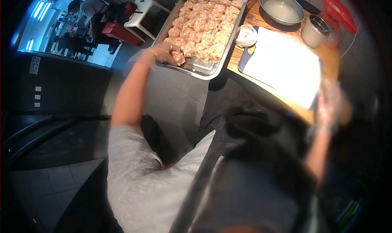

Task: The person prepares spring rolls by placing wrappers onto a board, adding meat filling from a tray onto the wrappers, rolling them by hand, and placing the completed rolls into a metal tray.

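Note:
In the head view, a metal tray (206, 74) holds rows of raw minced-meat balls (204, 25). My left hand (161, 53), in a clear plastic glove, reaches into the tray's near left corner. Its fingers are closed around a meatball (177, 58) at the end of a row. Part of the tray's bare bottom shows beside that ball. My right hand (330, 102), also in a clear glove, is smeared by motion at the right edge of a white cutting board (286, 63) with a blue rim. How its fingers lie does not show.
Behind the board stand a metal bowl (281, 10) with pale liquid, a metal cup (315, 32) and a red scale (338, 10). Small white dishes (246, 36) sit between tray and board. Farther back are a white stool (145, 14) and a person (96, 18) bending over.

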A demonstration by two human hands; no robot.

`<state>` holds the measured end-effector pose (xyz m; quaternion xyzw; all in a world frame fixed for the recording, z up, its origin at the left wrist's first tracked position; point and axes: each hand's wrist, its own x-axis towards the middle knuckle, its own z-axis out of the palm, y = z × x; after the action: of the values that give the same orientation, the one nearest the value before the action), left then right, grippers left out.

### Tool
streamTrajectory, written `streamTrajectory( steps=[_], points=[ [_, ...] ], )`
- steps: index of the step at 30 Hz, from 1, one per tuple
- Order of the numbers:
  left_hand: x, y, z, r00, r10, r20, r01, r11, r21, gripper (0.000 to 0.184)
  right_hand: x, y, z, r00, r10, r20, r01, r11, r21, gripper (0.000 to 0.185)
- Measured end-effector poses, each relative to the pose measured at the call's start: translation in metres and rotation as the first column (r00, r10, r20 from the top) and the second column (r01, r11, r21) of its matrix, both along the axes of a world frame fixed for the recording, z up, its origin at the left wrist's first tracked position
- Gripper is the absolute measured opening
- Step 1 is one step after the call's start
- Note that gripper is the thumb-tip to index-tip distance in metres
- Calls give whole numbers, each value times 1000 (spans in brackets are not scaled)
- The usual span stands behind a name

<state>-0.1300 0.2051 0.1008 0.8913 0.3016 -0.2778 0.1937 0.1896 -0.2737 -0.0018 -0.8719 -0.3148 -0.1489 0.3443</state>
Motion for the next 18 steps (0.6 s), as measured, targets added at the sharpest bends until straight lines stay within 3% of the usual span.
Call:
streamTrajectory(
  steps=[2,4,6,7,9,12,15,16,17,18],
  points=[
    [-2,-7,15,990,139,2,-138,984,-116,34,-3,1,3,1000,-8,-7,8,1000,14,31],
    [-22,12,7,929,252,272,-162,936,-313,33,-3,2,2,1000,-12,-11,12,1000,18,30],
    [-31,10,25,776,406,484,-150,863,-483,39,0,1,-1,1000,-18,-11,18,1000,13,30],
    [-40,25,26,694,436,573,-123,856,-502,47,0,1,-2,1000,-20,1,20,1000,4,30],
    [-37,26,39,414,561,717,-29,795,-605,48,1,0,-2,999,-21,27,21,1000,-21,31],
    [-10,7,66,287,643,710,211,681,-701,49,1,0,-1,999,-27,-39,27,1000,-3,31],
    [46,-53,79,250,616,747,196,723,-662,51,14,-8,-19,1000,-2,24,4,998,-63,31],
    [66,-63,71,364,507,781,220,768,-602,43,20,-10,-35,999,11,33,-12,999,32,31],
    [91,-96,75,516,331,790,222,840,-496,40,23,-11,-38,996,41,74,-43,999,16,31],
    [115,-114,59,565,180,806,271,881,-387,38,17,-8,-30,996,22,86,-22,1000,-1,31]
  ],
)
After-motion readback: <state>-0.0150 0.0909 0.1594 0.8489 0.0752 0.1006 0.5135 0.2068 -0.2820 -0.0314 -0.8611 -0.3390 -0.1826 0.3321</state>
